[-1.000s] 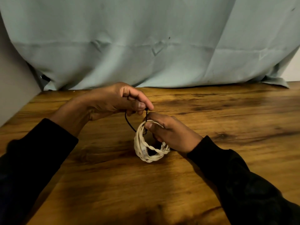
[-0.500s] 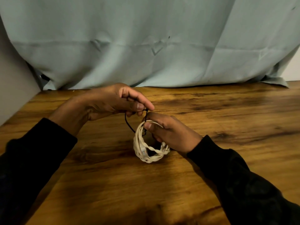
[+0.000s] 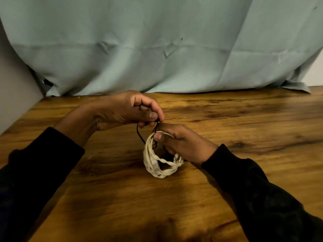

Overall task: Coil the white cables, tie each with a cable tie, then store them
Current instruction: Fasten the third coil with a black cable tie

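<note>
A coiled white cable (image 3: pixel 158 163) stands on edge on the wooden table (image 3: pixel 244 123), its clear plug showing on the left side of the coil. My right hand (image 3: pixel 181 142) grips the top of the coil between thumb and fingers. A thin black cable tie (image 3: pixel 139 135) loops around the coil's top strands and curves out to the left. My left hand (image 3: pixel 129 110) pinches the tie's upper end just above the coil, fingertips almost touching my right hand.
A pale blue-green cloth (image 3: pixel 157 46) hangs behind the table's far edge. A grey wall panel (image 3: pixel 14 95) borders the table on the left. Bare wood lies to the right and in front of the hands.
Almost nothing has moved. Both hands keep their hold; the left fingers shifted slightly on the black tie above the coil.
</note>
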